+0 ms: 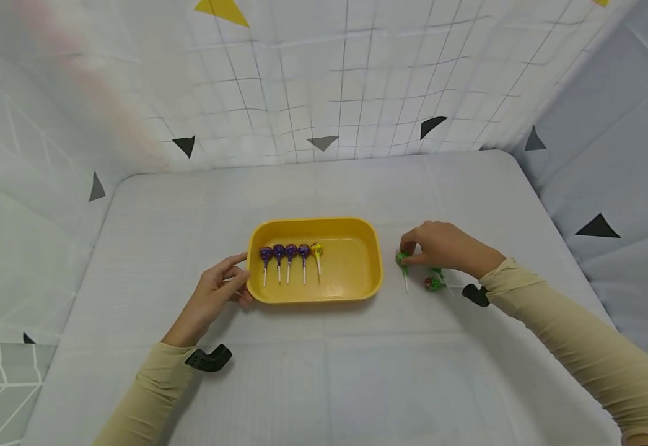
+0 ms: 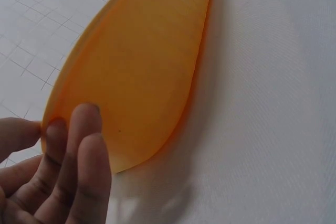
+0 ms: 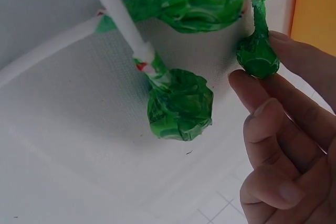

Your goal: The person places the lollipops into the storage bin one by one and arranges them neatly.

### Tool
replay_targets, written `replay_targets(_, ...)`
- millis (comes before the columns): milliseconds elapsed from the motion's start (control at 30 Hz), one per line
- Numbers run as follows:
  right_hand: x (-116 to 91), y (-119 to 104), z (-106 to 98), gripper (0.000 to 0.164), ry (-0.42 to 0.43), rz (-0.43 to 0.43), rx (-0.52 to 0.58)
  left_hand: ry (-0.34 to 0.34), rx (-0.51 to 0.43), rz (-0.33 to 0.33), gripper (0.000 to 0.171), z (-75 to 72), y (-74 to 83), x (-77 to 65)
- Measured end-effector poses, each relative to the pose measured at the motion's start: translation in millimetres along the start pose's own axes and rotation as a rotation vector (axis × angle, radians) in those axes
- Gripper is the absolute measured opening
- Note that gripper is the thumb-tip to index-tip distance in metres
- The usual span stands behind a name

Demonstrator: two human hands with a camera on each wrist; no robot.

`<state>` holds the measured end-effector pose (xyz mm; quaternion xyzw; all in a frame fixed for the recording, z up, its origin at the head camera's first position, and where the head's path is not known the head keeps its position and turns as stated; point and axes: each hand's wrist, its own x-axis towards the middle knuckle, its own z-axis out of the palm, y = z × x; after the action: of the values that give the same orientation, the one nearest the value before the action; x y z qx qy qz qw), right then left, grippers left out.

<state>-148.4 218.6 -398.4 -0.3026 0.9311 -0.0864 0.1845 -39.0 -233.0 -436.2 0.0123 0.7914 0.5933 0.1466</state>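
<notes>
My left hand holds the left end of a yellow plastic tray; its fingers lie against the outer wall in the left wrist view. Inside the tray, a row of several purple lollipops and one yellow lollipop lies with sticks toward me. Right of the tray, my right hand pinches a green lollipop by its wrapped head between thumb and fingertips. Two more green-wrapped lollipops, one nearer and one beside it, lie under that wrist, partly hidden in the head view.
A white cloth covers the table. Behind it hangs a white grid-patterned sheet with dark triangles, and grey sheets close off both sides. Black wrist-camera mounts sit at both cuffs.
</notes>
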Motion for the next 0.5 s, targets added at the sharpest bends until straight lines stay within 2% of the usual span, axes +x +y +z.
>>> replay_targets(300,-0.2,2.8,-2.8,0.014,0.026,-0.024,0.120,0.005,0.001,-0.003,0.054,0.1,-0.2,0.5)
replay_targets(500,-2.0,4.8,-11.5,0.014,0.086,-0.039,0.197,0.003,0.000,-0.001,0.053,-0.1,0.4,0.5)
